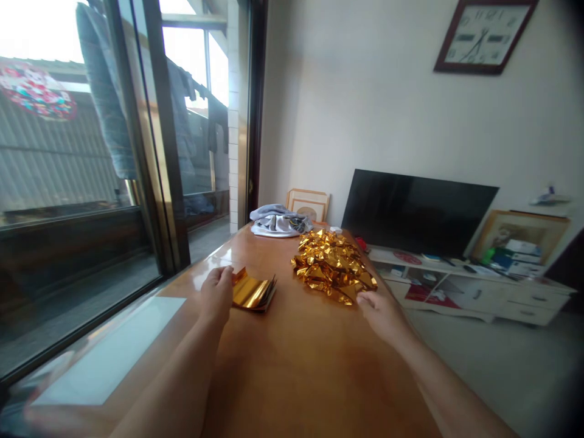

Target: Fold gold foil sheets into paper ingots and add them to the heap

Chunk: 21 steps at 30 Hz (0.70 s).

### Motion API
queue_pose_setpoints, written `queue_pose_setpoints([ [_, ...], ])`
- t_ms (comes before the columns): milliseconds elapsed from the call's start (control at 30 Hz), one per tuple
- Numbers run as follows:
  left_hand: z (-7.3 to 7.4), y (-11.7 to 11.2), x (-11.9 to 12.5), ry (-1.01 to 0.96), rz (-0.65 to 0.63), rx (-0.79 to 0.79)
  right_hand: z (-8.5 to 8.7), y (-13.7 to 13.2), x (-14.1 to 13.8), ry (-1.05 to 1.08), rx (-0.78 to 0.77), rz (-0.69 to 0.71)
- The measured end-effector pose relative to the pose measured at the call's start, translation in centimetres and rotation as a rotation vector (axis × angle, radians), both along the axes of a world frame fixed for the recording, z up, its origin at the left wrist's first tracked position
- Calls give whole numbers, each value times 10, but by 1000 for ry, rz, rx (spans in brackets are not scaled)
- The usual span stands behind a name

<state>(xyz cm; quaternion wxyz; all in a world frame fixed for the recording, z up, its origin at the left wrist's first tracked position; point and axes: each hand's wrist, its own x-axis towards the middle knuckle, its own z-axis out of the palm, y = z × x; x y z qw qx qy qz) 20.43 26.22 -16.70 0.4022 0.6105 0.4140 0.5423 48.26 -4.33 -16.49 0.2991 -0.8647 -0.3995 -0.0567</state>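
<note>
Tabletop [296, 353] stretches between foil stack [250, 293] (left hand [216, 295] at edge) and gold pile [333, 264].

Two hands [218, 296], one gold foil stack [250, 293], one gold foil heap [331, 261], one clock [486, 35], one television [418, 213], one table [296, 365]

The left hand [216, 293] and right hand [373, 307] are bare, as are the wrists [395, 328]; both bare forearms [180, 371] widen toward the elbows.

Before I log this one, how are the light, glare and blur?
Head view: daylight blows out the sky beyond the window; same view, glare whitens the table's left side, the gold foil pile glints, and the clock's numerals look soft.
</note>
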Motion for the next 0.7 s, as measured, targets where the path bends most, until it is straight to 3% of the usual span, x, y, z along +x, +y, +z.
queue_pose_setpoints([
  [100,2,0,-3,145,-17,35,6,-15,-23,194,53,108],
  [200,0,-1,-4,235,-41,78,3,-23,-40,299,108,93],
  [333,-5,-7,-2,393,-109,175,-19,-18,-51,294,207,65],
  [467,-13,-11,2,561,-158,261,-40,-12,-50,224,162,188],
  [700,-34,-1,3,783,-203,288,-49,-13,-43,172,100,258],
])
